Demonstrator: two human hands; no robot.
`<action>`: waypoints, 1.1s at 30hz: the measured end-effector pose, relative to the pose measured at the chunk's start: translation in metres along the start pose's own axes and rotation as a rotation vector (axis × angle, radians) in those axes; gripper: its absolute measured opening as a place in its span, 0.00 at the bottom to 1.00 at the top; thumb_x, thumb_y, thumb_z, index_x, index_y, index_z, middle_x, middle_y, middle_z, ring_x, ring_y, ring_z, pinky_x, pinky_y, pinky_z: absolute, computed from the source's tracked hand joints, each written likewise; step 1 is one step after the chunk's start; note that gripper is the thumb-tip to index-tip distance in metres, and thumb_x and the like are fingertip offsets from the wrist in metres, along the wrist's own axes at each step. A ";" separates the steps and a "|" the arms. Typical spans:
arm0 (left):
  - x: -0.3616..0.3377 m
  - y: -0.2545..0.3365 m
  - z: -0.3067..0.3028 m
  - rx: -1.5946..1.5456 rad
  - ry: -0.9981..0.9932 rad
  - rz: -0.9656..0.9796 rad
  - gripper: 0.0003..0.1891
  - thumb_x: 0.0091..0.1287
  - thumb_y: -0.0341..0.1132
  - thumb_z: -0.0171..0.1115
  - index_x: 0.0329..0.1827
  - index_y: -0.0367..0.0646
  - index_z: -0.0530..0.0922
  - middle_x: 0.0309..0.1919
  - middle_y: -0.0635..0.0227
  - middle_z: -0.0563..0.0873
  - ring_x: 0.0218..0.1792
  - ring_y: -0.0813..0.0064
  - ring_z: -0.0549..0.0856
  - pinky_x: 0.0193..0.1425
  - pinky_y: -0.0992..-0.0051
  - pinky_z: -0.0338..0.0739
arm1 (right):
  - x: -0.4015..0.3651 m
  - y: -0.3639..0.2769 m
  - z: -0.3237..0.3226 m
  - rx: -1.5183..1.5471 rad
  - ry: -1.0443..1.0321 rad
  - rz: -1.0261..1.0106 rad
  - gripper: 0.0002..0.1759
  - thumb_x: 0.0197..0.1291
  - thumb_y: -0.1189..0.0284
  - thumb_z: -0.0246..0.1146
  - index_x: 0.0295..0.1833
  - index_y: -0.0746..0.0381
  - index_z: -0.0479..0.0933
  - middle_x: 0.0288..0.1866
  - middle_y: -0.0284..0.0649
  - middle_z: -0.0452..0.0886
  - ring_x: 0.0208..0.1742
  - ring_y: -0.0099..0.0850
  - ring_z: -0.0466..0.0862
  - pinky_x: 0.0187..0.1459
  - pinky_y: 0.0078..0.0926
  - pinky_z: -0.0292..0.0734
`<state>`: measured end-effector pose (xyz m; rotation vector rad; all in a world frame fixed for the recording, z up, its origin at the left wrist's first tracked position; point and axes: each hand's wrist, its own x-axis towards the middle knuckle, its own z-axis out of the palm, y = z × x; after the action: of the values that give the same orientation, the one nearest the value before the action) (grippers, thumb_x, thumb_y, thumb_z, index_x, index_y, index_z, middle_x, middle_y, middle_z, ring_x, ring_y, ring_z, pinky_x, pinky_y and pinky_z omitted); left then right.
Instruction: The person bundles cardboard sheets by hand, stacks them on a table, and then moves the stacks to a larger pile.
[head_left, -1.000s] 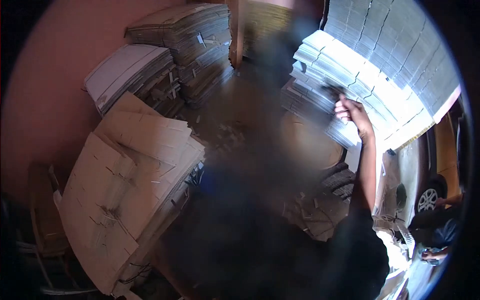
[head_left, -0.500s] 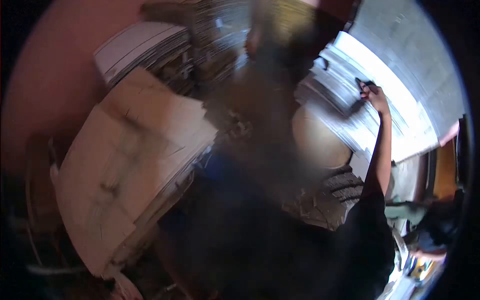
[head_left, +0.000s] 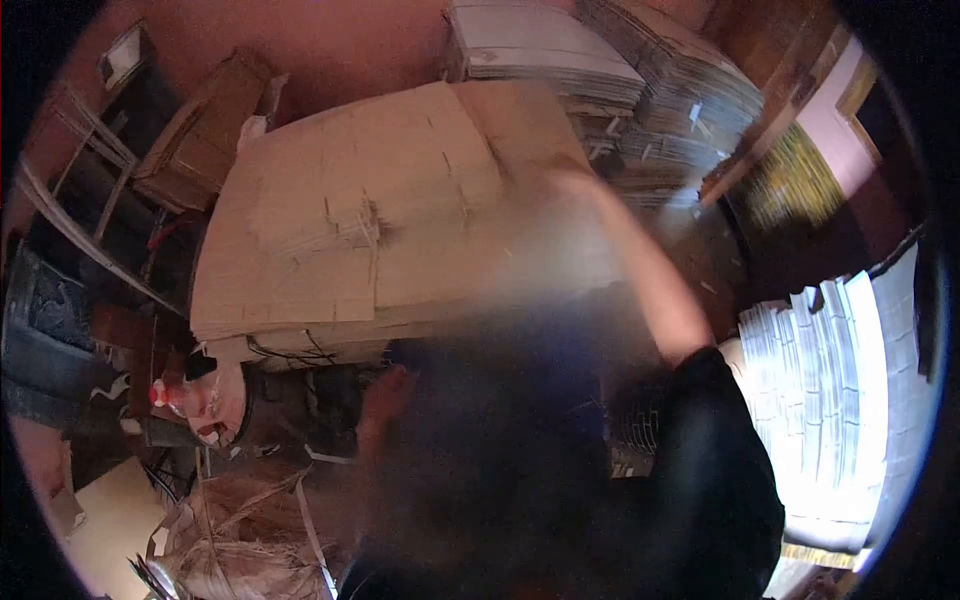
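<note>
A large stack of flat brown cardboard sheets (head_left: 300,190) fills the middle of the view. My right hand (head_left: 568,182) reaches over the far right part of this stack, smeared by motion, so its fingers and anything in them do not show. My left hand (head_left: 388,392) is low at the front edge of the stack. It is dim and hazy there, and its fingers cannot be made out. Black cords (head_left: 290,350) hang at the stack's front edge. Uneven slits and flaps mark the top sheets.
More flat cardboard stacks (head_left: 550,50) stand at the back right. Brightly lit pale sheets (head_left: 820,400) are piled at the right. A stool-like round top (head_left: 215,400) with a red-capped item stands front left, near a tied brown bundle (head_left: 240,540). A metal frame (head_left: 90,230) leans at the left.
My view has swung left, toward the brown cardboard stack. My right hand, earlier over the pale sheets with a small dark object in it, is now over the brown stack.
</note>
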<state>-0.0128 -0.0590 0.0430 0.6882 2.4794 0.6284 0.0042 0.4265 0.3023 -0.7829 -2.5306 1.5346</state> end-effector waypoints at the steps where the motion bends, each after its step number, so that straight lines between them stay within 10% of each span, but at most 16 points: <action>1: 0.014 -0.028 0.024 0.004 0.014 -0.006 0.23 0.73 0.51 0.60 0.61 0.43 0.80 0.58 0.54 0.85 0.57 0.54 0.85 0.61 0.58 0.79 | 0.020 -0.009 0.016 0.004 -0.006 -0.014 0.38 0.64 0.39 0.62 0.55 0.66 0.81 0.43 0.46 0.89 0.44 0.37 0.89 0.45 0.35 0.84; 3: 0.038 -0.069 0.056 0.513 0.328 0.489 0.21 0.74 0.51 0.61 0.43 0.39 0.83 0.36 0.55 0.87 0.39 0.59 0.86 0.47 0.59 0.81 | 0.043 -0.032 0.034 -0.624 0.030 0.006 0.43 0.63 0.35 0.59 0.60 0.67 0.79 0.48 0.52 0.88 0.48 0.46 0.88 0.49 0.44 0.84; 6: -0.009 0.018 -0.010 -0.127 0.012 0.036 0.21 0.73 0.51 0.63 0.44 0.37 0.83 0.40 0.56 0.88 0.40 0.61 0.86 0.47 0.60 0.81 | 0.065 -0.021 0.034 -0.924 0.546 -0.253 0.46 0.61 0.31 0.56 0.61 0.66 0.80 0.52 0.54 0.87 0.54 0.51 0.86 0.56 0.49 0.80; 12: 0.002 -0.032 0.042 -0.148 0.205 0.058 0.21 0.73 0.50 0.63 0.47 0.36 0.83 0.38 0.55 0.88 0.39 0.63 0.86 0.46 0.63 0.80 | 0.102 0.088 -0.041 -0.751 0.316 0.165 0.45 0.60 0.31 0.56 0.61 0.61 0.82 0.62 0.47 0.84 0.63 0.48 0.83 0.67 0.47 0.74; 21: -0.028 0.043 -0.020 -0.124 0.108 0.105 0.21 0.73 0.49 0.62 0.48 0.36 0.82 0.40 0.48 0.87 0.43 0.56 0.88 0.47 0.59 0.80 | 0.066 0.031 -0.030 -0.707 0.216 0.322 0.57 0.44 0.21 0.61 0.65 0.57 0.80 0.67 0.47 0.81 0.69 0.50 0.78 0.65 0.53 0.75; 29: -0.017 0.039 -0.012 -0.003 0.040 0.027 0.23 0.72 0.52 0.61 0.51 0.37 0.83 0.44 0.46 0.87 0.48 0.49 0.87 0.52 0.56 0.80 | 0.177 0.137 -0.028 -0.495 0.293 0.029 0.55 0.35 0.33 0.78 0.64 0.60 0.80 0.62 0.45 0.84 0.64 0.41 0.82 0.64 0.40 0.77; 33: -0.021 0.049 -0.013 0.040 0.073 -0.051 0.22 0.72 0.49 0.61 0.56 0.37 0.81 0.49 0.46 0.86 0.53 0.48 0.86 0.55 0.54 0.79 | 0.085 0.047 -0.059 -0.473 0.241 -0.048 0.43 0.40 0.44 0.80 0.59 0.61 0.83 0.59 0.48 0.85 0.62 0.42 0.84 0.62 0.40 0.79</action>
<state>0.0132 -0.0371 0.0866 0.6255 2.5752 0.5960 -0.0327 0.5310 0.2754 -0.8805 -2.7218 0.7701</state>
